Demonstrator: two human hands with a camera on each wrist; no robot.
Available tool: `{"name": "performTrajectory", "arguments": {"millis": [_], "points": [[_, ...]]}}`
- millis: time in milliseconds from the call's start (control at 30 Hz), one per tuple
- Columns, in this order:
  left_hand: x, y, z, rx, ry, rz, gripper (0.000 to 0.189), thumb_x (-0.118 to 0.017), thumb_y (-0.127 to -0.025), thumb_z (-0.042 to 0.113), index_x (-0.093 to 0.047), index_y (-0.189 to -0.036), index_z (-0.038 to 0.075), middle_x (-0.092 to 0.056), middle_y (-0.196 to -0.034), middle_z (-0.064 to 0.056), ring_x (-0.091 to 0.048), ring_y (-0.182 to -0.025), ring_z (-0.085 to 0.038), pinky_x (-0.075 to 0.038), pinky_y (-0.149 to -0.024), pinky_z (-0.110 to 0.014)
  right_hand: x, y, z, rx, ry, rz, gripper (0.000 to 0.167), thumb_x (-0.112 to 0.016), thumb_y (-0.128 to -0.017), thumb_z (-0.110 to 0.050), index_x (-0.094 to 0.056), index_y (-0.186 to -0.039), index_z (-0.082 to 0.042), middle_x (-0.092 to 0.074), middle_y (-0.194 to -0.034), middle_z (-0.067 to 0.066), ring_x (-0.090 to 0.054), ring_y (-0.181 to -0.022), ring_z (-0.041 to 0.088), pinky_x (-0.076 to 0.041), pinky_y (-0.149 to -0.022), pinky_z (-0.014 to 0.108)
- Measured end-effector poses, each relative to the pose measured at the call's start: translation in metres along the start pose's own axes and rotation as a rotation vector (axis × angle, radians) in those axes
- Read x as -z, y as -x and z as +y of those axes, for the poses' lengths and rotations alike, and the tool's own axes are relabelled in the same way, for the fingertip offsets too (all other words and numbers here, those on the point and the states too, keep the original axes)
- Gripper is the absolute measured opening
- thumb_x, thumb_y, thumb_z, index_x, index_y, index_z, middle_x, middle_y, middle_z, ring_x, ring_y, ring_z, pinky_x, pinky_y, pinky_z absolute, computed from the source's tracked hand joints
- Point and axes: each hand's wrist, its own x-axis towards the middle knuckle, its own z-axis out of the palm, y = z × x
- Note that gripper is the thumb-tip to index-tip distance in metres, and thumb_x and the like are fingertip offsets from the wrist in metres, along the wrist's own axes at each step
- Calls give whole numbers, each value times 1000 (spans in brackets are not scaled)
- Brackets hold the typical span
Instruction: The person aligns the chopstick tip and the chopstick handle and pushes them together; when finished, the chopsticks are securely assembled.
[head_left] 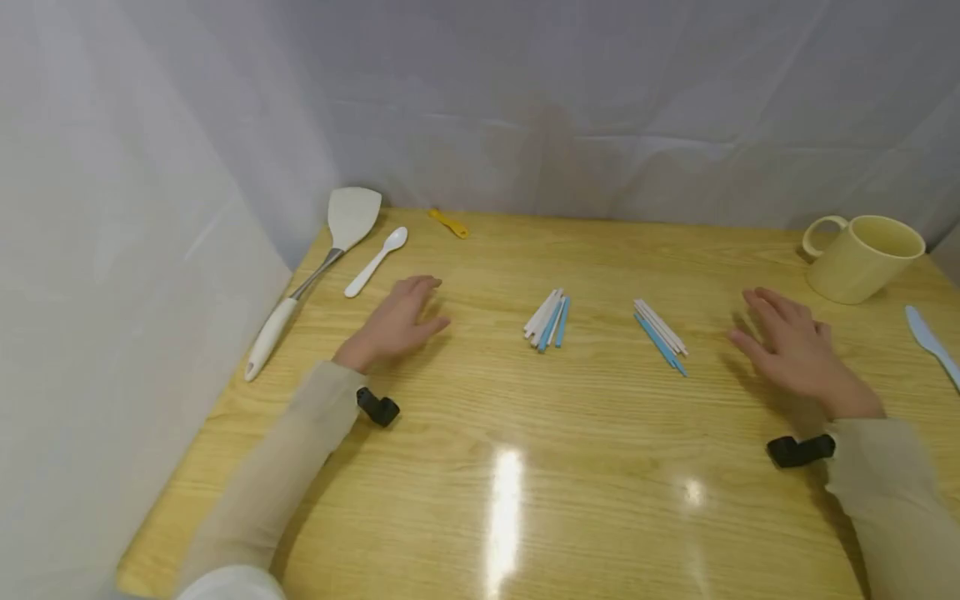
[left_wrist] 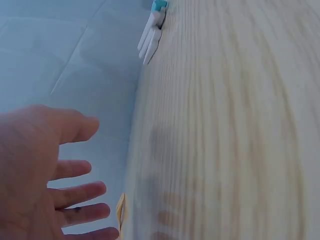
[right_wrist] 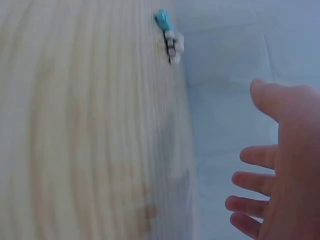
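My left hand [head_left: 393, 325] hovers over the left part of the table, fingers loosely extended and thumb apart, holding nothing. On the other side, my right hand [head_left: 798, 354] is likewise raised with spread fingers and an empty palm. Between them lie two small groups of short sticks. The left group mixes white sticks [head_left: 542, 315] and blue sticks [head_left: 562, 323], some overlapping. In the right group, white sticks [head_left: 662, 327] lie alongside blue sticks [head_left: 657, 341]. Both wrist views show the left palm [left_wrist: 30, 165] and right palm [right_wrist: 297, 165] apart from the sticks.
A spatula [head_left: 281, 329] and a white spoon [head_left: 375, 262] lie left of my left hand. Near the back edge is a small yellow utensil [head_left: 450, 222]. A yellow mug [head_left: 855, 265] and a light-blue knife [head_left: 930, 342] are at the right. White cloth [head_left: 600, 108] hangs behind the wooden table [head_left: 592, 467].
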Motion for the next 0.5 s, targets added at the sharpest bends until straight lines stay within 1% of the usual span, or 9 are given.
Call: {"name": "performTrajectory", "arguments": {"millis": [100, 200, 300, 400, 433, 500], "points": [[-8, -6, 7, -39, 46, 39, 56, -59, -96, 27, -42, -139, -3, -44, -140, -23, -40, -130, -37, -35, -107, -50, -6, -5, -6, 72, -51, 72, 61, -50, -99, -30, -32, -142, 9, -29, -143, 37, -25, -124, 61, -18, -92, 73], [-16, -12, 15, -54, 103, 59, 48, -59, -96, 25, -49, -134, -3, -52, -131, -20, -49, -119, -34, -41, -100, -46, -12, -10, -12, 136, -96, 119, 52, -53, -97, -22, -41, -133, 13, -38, -132, 39, -33, -116, 58, -26, -92, 68], [-23, -16, 24, -59, 153, 63, 40, -59, -95, 23, -54, -126, -2, -58, -121, -17, -56, -107, -30, -46, -93, -42, -15, -13, -20, 133, -108, 88, 47, -53, -98, -21, -45, -130, 13, -47, -120, 35, -46, -105, 50, -36, -86, 62], [-30, -19, 32, -74, 193, 58, 33, -59, -95, 20, -58, -120, -3, -62, -110, -14, -58, -94, -25, -48, -85, -39, -16, -17, -28, 115, -83, 54, 42, -54, -98, -21, -51, -126, 10, -56, -106, 27, -57, -87, 35, -46, -75, 51], [-32, -20, 35, -82, 205, 54, 32, -60, -94, 19, -59, -118, -3, -63, -106, -14, -58, -89, -24, -48, -82, -37, -17, -18, -30, 112, -72, 49, 39, -55, -98, -21, -54, -124, 9, -58, -102, 24, -59, -82, 31, -48, -71, 47], [-36, -22, 39, -96, 230, 53, 29, -61, -93, 17, -60, -114, -3, -64, -99, -12, -57, -81, -20, -48, -75, -34, -18, -21, -34, 118, -61, 65, 33, -58, -96, -18, -58, -118, 7, -61, -92, 18, -59, -72, 22, -47, -66, 39]]}}
